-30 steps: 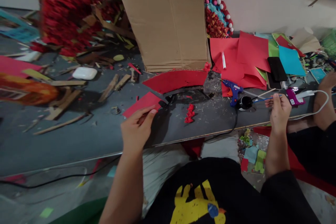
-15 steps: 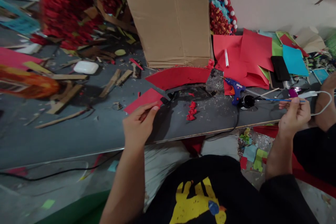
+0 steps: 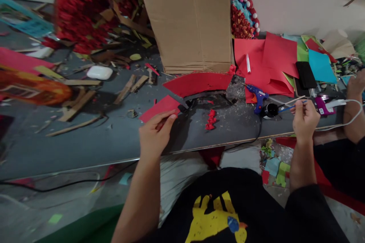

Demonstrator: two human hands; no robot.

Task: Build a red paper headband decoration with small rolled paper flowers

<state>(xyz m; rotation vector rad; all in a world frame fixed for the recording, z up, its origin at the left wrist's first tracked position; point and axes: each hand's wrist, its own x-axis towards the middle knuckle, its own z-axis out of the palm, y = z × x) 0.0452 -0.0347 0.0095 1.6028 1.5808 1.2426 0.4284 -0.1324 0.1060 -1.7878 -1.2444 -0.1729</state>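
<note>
My left hand [image 3: 155, 134] is closed in a pinch above the table, on a small red piece with a black end [image 3: 182, 108]. Beneath it lies a flat red paper [image 3: 159, 107]. My right hand [image 3: 306, 119] grips a thin blue paintbrush [image 3: 288, 108], its tip pointing at the rim of a small black jar [image 3: 269, 111]. Whether the tip touches the jar I cannot tell. A pale stick leans from the jar's mouth. Between my hands lies a string of crumpled red paper bits [image 3: 211, 120], with a curved red paper strip [image 3: 199, 83] behind it.
A blue glue gun [image 3: 258, 97] lies beside the jar, its cord hanging over the table edge. A tall cardboard sheet [image 3: 188, 19] stands behind. Wood scraps [image 3: 78, 105] litter the left. A black phone [image 3: 306, 75] lies right, near another person's hand [image 3: 356, 85].
My right hand has moved left with the paintbrush, toward the jar, uncovering more of a purple item. My left hand keeps its pinch. The view has shifted slightly.
</note>
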